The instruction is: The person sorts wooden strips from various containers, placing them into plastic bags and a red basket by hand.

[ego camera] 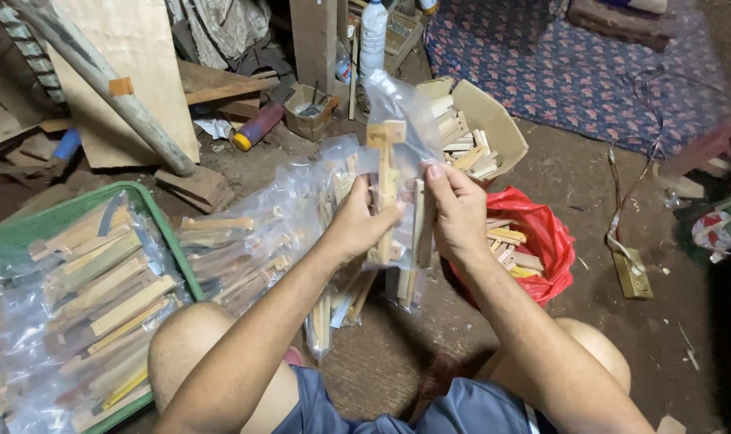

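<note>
Wooden sticks (386,173) in clear bag (398,100) — red bag (542,233), cardboard box (498,120) behind.

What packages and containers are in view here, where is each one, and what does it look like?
Clear plastic bag: held up by both hands at centre, with wooden pieces inside.
Filled clear bags: piled on the floor, left of the hands.
Green crate: lower left, holding more bagged wood.
Red plastic bag: right of the hands, open, wood pieces inside.
Cardboard box: behind the red bag, tan, full of wooden pieces.
Plastic bottle: top centre, upright, clear.
</note>
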